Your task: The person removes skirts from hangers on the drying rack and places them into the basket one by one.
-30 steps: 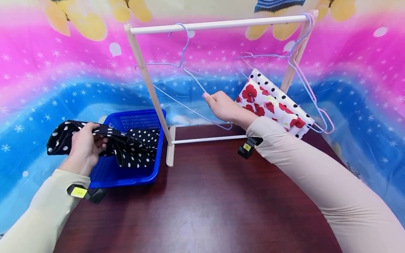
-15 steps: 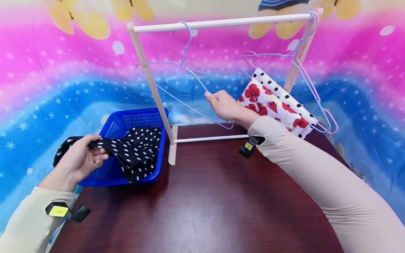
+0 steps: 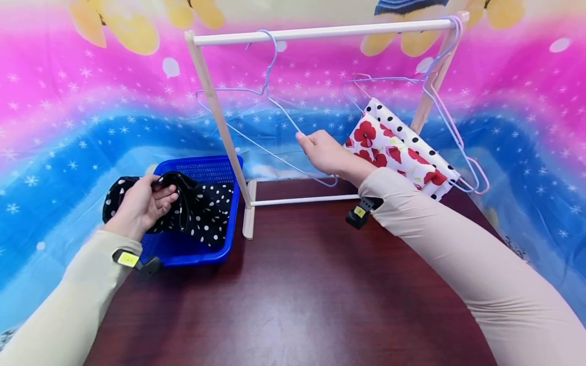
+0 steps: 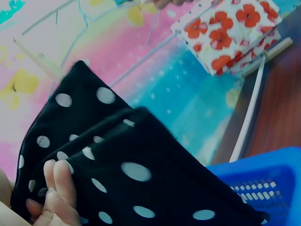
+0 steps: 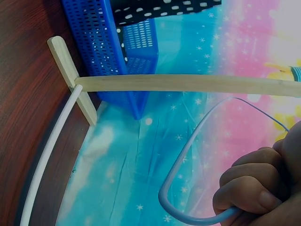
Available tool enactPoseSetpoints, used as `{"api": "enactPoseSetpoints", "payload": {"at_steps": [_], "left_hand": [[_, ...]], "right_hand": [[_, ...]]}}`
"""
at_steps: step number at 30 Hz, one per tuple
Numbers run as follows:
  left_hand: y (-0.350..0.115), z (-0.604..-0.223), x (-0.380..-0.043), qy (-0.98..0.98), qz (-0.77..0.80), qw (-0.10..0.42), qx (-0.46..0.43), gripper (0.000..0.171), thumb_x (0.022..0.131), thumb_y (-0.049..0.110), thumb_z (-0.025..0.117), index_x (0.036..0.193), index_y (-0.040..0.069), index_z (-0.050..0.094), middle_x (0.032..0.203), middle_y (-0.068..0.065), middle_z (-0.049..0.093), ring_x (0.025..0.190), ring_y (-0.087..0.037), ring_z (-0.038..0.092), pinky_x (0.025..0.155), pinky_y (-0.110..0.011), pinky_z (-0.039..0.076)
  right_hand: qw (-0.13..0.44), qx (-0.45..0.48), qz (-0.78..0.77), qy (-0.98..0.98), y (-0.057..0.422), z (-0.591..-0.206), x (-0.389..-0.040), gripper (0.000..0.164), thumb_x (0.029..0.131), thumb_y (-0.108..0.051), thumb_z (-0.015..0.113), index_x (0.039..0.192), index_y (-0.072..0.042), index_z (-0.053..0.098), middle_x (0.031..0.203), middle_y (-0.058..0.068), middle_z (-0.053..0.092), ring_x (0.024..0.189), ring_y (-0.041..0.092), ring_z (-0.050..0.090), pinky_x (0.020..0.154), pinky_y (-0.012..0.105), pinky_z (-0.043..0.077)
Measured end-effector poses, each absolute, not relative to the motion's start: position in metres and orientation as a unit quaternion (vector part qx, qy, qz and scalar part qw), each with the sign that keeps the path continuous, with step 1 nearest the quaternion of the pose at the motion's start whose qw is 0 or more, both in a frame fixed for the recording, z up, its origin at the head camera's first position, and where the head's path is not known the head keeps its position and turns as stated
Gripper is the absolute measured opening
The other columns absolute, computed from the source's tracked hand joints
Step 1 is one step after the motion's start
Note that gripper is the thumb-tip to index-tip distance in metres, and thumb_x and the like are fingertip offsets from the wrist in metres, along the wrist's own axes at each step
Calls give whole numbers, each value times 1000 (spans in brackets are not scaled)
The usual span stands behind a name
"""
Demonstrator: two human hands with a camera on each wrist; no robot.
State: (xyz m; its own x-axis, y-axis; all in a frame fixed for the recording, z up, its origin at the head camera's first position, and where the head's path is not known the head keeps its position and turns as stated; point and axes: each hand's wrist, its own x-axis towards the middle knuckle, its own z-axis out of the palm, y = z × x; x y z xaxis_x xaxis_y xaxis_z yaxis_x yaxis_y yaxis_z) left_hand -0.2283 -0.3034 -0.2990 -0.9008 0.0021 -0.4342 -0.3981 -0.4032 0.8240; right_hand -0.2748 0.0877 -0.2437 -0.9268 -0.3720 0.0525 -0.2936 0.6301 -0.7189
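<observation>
My left hand (image 3: pixel 144 203) pinches a black cloth with white polka dots (image 3: pixel 201 213), bunched over the blue basket (image 3: pixel 192 260); part of the cloth lies inside it. In the left wrist view the cloth (image 4: pixel 141 174) spreads in folds beyond my fingers (image 4: pixel 63 181). My right hand (image 3: pixel 322 151) grips the right side of a light purple wire hanger (image 3: pixel 270 147), whose hook sits on the rack's top bar (image 3: pixel 343 33). From the right wrist view, my curled fingers (image 5: pixel 249 183) wrap round the hanger's wire (image 5: pixel 176 174), with its bent end sticking out.
At the rack's right end, purple and pink hangers (image 3: pixel 446 117) hang with a folded white cloth with red flowers and black dots (image 3: pixel 393 147). The rack's left post (image 3: pixel 220 122) stands beside the basket. A dark red wooden table (image 3: pixel 293 284) lies below; a patterned curtain (image 3: pixel 114 96) surrounds it.
My left hand first lowered toward the basket's near side, then rose and shifted right, with the polka-dot cloth bunching up under it. My right hand keeps its hold on the hanger.
</observation>
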Motion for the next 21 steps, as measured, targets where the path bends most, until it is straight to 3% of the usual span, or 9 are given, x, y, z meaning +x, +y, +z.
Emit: {"api": "enactPoseSetpoints", "payload": {"at_steps": [10,21], "left_hand": [[-291,-303,-267,601,761,88,-228,23,108,34,36,97,14,41,66,5,72,59,-8,70,52,-20,53],[-281,-318,-294,645,718,55,-256,25,107,38,38,100,14,43,63,8,70,58,-5,69,53,-18,53]], "right_hand": [[47,-189,-384,902,86,-243,-275,57,111,-36,32,60,-13,38,52,-3,30,46,13,28,50,27,25],[48,-187,-384,903,87,-244,-277,56,112,-34,32,60,-12,38,53,-3,29,47,13,28,51,28,25]]}}
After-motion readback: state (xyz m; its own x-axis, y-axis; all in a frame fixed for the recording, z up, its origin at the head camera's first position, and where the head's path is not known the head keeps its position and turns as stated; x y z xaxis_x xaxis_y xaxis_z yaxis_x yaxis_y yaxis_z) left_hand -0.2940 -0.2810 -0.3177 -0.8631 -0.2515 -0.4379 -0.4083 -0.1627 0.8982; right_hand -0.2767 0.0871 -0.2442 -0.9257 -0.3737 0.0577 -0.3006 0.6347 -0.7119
